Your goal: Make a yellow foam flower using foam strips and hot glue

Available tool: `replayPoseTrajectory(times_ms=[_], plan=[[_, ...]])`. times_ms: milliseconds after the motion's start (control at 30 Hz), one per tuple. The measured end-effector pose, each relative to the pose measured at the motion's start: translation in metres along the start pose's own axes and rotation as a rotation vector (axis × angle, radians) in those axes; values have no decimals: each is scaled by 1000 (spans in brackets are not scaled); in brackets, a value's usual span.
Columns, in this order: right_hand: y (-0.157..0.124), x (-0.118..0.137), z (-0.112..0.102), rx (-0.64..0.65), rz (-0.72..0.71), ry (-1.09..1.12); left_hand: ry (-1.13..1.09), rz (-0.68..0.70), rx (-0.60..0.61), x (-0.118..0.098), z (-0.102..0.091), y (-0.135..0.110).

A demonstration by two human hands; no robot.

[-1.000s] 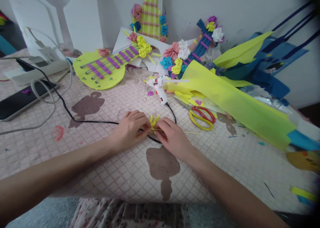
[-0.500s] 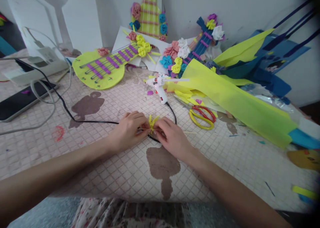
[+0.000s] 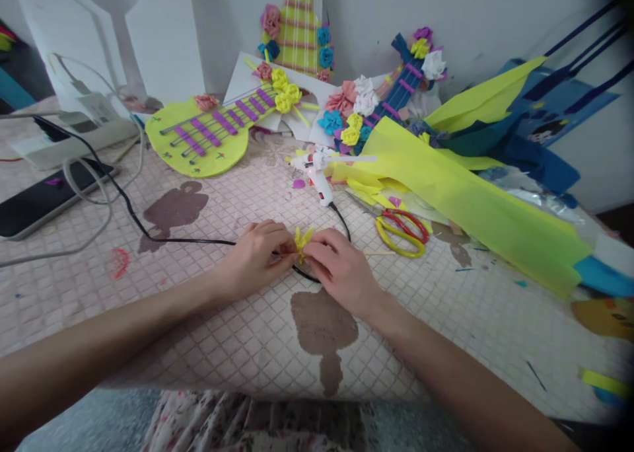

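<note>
My left hand [image 3: 263,252] and my right hand [image 3: 341,265] meet over the middle of the table, both with fingers closed in a pinch. Between the fingertips is a small piece of yellow crepe paper [image 3: 302,238], its pointed strips standing up. A thin wooden stick [image 3: 380,253] pokes out to the right from behind my right hand; its other end is hidden by the fingers. The black cord [image 3: 306,277] of a white glue gun [image 3: 319,178] passes beneath my hands. The glue gun lies just beyond them.
Red-and-yellow-handled scissors [image 3: 402,232] lie right of the glue gun, beside a long yellow paper sheet [image 3: 475,201]. A yellow paper guitar [image 3: 198,141] and other flower-trimmed guitars stand behind. At left are a phone [image 3: 49,201], a power strip [image 3: 74,138] and loose cables.
The fingers of my right hand have shifted slightly on the yellow paper. The stick's visible end now sits a little higher and farther right. My left hand holds nearly still.
</note>
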State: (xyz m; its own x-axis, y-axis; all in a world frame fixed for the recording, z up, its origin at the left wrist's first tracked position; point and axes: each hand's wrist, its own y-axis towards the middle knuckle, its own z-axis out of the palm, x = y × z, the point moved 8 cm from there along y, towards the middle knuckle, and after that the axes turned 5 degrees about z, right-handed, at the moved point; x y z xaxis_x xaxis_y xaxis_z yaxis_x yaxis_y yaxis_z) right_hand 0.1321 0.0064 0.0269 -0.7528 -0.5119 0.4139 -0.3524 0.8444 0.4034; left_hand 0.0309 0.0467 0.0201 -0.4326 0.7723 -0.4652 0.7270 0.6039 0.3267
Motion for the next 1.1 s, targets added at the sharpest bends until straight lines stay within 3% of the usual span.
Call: replayPoseTrajectory(times_ms=[333, 567, 733, 1100], plan=[[1, 2, 2, 1, -1, -17, -30, 5, -22, 0, 0, 0], [1, -2, 5, 39, 39, -90, 94, 111, -76, -11, -8, -1], [0, -4, 9, 68, 46, -116, 189, 174, -59, -19, -7, -1], [-1, -6, 6, 26, 72, 13, 269, 180, 7, -20, -3, 0]])
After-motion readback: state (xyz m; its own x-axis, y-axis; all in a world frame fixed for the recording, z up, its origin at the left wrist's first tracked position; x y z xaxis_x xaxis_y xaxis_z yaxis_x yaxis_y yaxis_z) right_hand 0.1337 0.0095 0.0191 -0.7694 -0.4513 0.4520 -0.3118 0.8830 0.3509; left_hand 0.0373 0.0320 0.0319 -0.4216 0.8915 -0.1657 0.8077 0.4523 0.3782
